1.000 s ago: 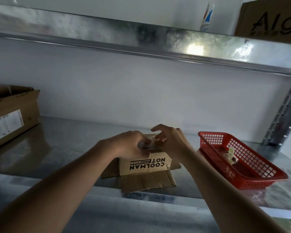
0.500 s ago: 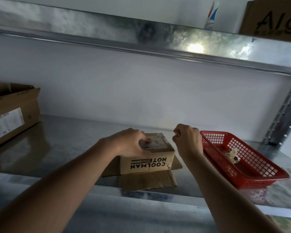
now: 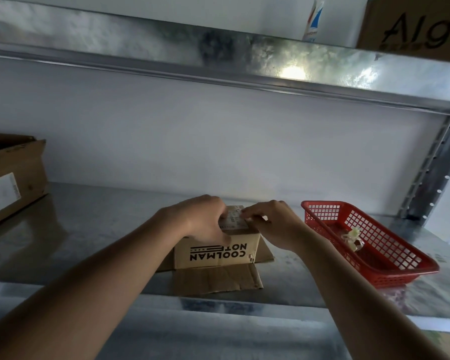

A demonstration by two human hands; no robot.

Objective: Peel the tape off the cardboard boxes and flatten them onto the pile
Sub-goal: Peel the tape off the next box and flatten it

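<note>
Open shelf surface (image 3: 94, 229) is being left left of the left hand (image 3: 200, 219). Right of the right hand (image 3: 273, 224), passage is being blocked by a red basket (image 3: 369, 271).

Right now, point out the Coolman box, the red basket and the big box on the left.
Coolman box (image 3: 217, 253), head view, printed front face.
Red basket (image 3: 411, 272), head view, near right rim.
Big box (image 3: 16, 178), head view, side wall.

Matt cardboard box (image 3: 217, 252), glossy metal shelf (image 3: 89, 229)
</note>
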